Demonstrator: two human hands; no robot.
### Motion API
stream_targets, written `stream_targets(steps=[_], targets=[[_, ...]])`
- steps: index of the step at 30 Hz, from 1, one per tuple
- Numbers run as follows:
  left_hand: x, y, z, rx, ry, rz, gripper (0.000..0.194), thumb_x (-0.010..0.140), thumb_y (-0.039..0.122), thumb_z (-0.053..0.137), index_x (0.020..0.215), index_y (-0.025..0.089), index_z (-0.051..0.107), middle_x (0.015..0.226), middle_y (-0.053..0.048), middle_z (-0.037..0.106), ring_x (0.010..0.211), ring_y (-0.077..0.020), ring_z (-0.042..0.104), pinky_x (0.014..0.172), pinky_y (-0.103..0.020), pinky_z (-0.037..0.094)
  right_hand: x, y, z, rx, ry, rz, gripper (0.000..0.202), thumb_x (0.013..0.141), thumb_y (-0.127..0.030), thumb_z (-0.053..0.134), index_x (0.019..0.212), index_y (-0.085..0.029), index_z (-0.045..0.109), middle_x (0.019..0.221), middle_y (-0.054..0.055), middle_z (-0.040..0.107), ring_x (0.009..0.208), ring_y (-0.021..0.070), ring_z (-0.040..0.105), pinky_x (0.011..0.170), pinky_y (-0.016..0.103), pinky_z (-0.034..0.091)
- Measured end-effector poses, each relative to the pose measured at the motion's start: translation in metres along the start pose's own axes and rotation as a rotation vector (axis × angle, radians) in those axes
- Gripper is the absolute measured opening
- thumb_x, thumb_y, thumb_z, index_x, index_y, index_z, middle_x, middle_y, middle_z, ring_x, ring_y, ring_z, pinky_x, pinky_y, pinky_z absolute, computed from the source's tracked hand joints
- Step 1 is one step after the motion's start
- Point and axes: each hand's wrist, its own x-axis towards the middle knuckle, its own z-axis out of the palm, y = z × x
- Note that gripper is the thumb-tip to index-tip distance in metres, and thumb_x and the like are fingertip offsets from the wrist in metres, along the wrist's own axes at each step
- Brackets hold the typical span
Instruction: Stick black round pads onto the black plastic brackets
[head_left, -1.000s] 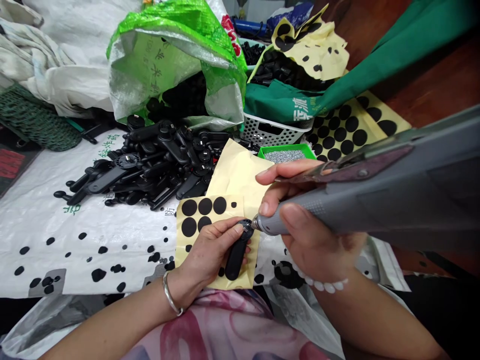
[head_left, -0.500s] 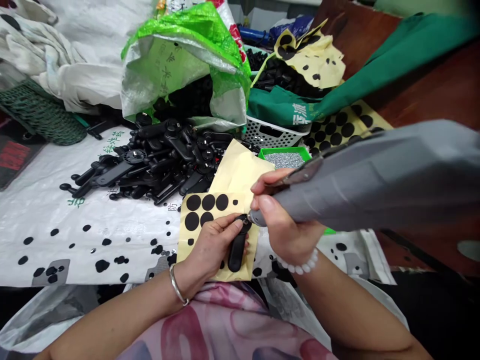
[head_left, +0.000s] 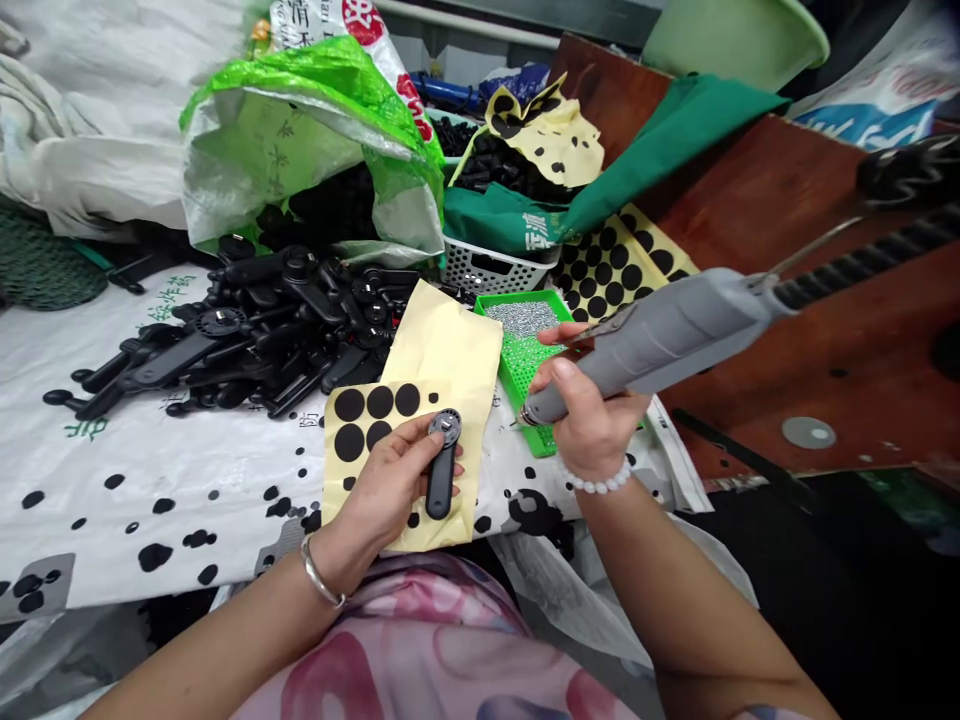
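Observation:
My left hand [head_left: 394,475] pinches a black handle part [head_left: 441,480] by its round end, over a yellow sheet [head_left: 337,500] of round black stickers. The part's round face is turned up. My right hand [head_left: 592,420] is wrapped round a grey electric screwdriver [head_left: 667,330], whose tip points down-left over the edge of a green tray [head_left: 517,385] of small silvery screws. The tip is apart from the black part. Beyond the sticker sheet lies a plain yellow sheet [head_left: 442,345].
A pile of black handle parts [head_left: 262,330] lies at the left, before an open green and white bag [head_left: 300,130]. Behind the tray stand a white basket [head_left: 495,270] and another sticker sheet [head_left: 615,265]. A brown board [head_left: 810,300] is at the right.
The screwdriver tip has left the black part and moved right to the green tray, showing more of the tray and the part's round face. The view has shifted right.

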Motion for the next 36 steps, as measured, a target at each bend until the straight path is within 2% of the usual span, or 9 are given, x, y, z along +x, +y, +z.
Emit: stream_targets(steps=[7,11,17,21,25,29,36], targets=[[-0.001,0.001,0.002,0.034,0.015,0.015,0.046,0.066,0.023,0.07,0.107,0.013,0.052,0.074,-0.005,0.065,0.06,-0.0152,0.062,0.051,-0.025,0.052,-0.002,0.016,0.013,0.035,-0.02,-0.022,0.006,0.068,-0.022,0.064,0.07,-0.02,0.059,0.08,0.002,0.065,0.056,0.0128,0.058,0.057,0.033,0.051],[-0.002,0.002,0.002,0.032,0.004,0.004,0.047,0.066,0.023,0.07,0.108,0.013,0.051,0.074,-0.004,0.064,0.062,-0.0166,0.063,0.054,-0.027,0.053,-0.002,0.017,0.013,-0.03,-0.036,-0.01,0.009,0.067,-0.023,0.064,0.076,-0.02,0.062,0.078,0.003,0.065,0.063,0.0165,0.061,0.06,0.035,0.052],[-0.003,0.003,0.001,0.046,-0.028,-0.007,0.043,0.068,0.021,0.067,0.108,0.013,0.052,0.078,-0.006,0.067,0.066,-0.0182,0.065,0.062,-0.031,0.054,0.008,-0.003,0.004,-0.017,0.038,-0.007,0.011,0.069,-0.023,0.063,0.08,-0.02,0.064,0.077,0.002,0.063,0.05,0.013,0.055,0.045,0.029,0.046],[-0.002,0.003,0.002,0.046,-0.028,-0.013,0.045,0.068,0.022,0.07,0.108,0.012,0.053,0.077,-0.006,0.067,0.063,-0.0163,0.065,0.064,-0.03,0.054,0.014,-0.02,0.004,0.052,0.059,-0.034,0.013,0.07,-0.022,0.06,0.082,-0.022,0.065,0.078,0.002,0.062,0.047,0.0134,0.053,0.045,0.031,0.043],[-0.001,0.004,0.002,0.057,-0.045,-0.031,0.044,0.069,0.021,0.069,0.109,0.01,0.052,0.077,-0.008,0.068,0.06,-0.0146,0.064,0.061,-0.027,0.053,0.012,-0.038,0.013,0.13,0.033,-0.017,0.014,0.07,-0.03,0.058,0.081,-0.026,0.064,0.078,0.002,0.061,0.045,0.0139,0.051,0.045,0.033,0.042],[-0.002,0.006,0.0,0.036,-0.095,-0.071,0.04,0.071,0.022,0.067,0.107,0.012,0.053,0.081,-0.008,0.068,0.059,-0.0133,0.064,0.058,-0.024,0.052,0.004,-0.052,0.026,0.255,-0.037,0.076,0.018,0.067,-0.031,0.06,0.084,-0.025,0.064,0.081,0.003,0.059,0.045,0.013,0.05,0.044,0.033,0.041],[-0.011,0.007,-0.001,0.019,-0.178,-0.073,0.038,0.072,0.021,0.066,0.107,0.012,0.056,0.084,-0.007,0.066,0.062,-0.0127,0.064,0.059,-0.022,0.051,-0.007,-0.048,0.04,0.258,-0.091,0.09,0.018,0.072,-0.036,0.055,0.088,-0.028,0.059,0.085,0.002,0.057,0.047,0.0127,0.049,0.046,0.032,0.042]])
